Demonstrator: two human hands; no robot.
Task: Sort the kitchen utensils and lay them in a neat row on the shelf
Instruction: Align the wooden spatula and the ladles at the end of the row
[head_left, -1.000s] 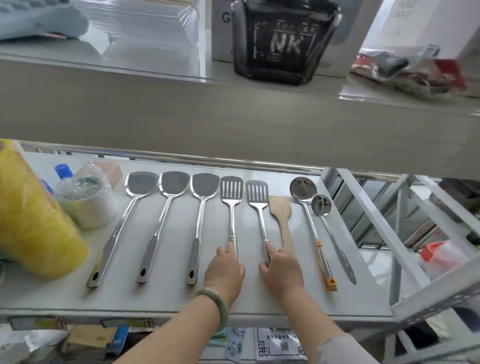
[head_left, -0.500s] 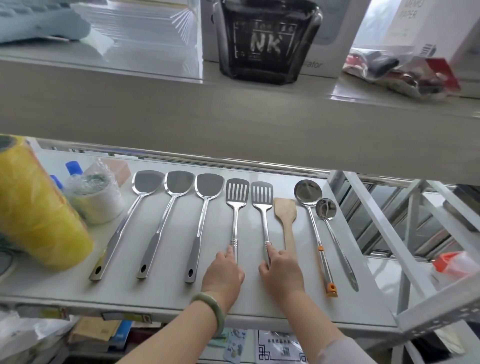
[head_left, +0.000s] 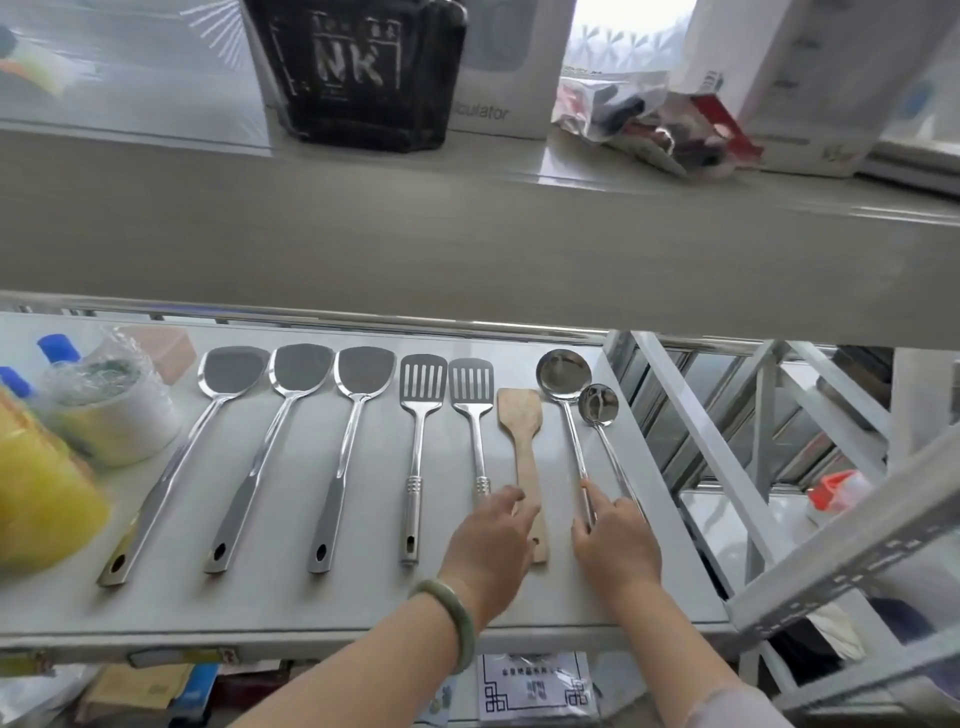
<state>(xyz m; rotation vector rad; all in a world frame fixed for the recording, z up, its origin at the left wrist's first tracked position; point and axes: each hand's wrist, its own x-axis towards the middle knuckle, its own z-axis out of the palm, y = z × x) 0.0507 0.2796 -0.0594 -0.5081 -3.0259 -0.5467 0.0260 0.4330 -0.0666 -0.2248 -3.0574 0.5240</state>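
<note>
On the white shelf (head_left: 363, 597) the utensils lie in a row, handles toward me. From the left come three solid steel turners (head_left: 301, 369), two slotted turners (head_left: 423, 376), a wooden spatula (head_left: 519, 410), a large ladle (head_left: 563, 371) and a small ladle (head_left: 598, 405). My left hand (head_left: 488, 545), with a green bangle on its wrist, covers the second slotted turner's handle. Its fingers are spread and its thumb touches the wooden spatula's handle. My right hand (head_left: 615, 540) pinches the large ladle's handle between thumb and forefinger, and the small ladle's handle runs under its far side.
A big yellow roll (head_left: 41, 493), a plastic-wrapped tape roll (head_left: 109, 410) and blue-capped bottles (head_left: 57, 348) crowd the shelf's left end. The upper shelf holds a black basket (head_left: 363, 67) and boxes. White rack struts (head_left: 727, 467) and a red-capped bottle (head_left: 836, 491) stand to the right.
Both hands have shifted right, off the two slotted turners' handles. The left now reaches the wooden spatula and the right is on the ladle handles. The camera has moved closer.
</note>
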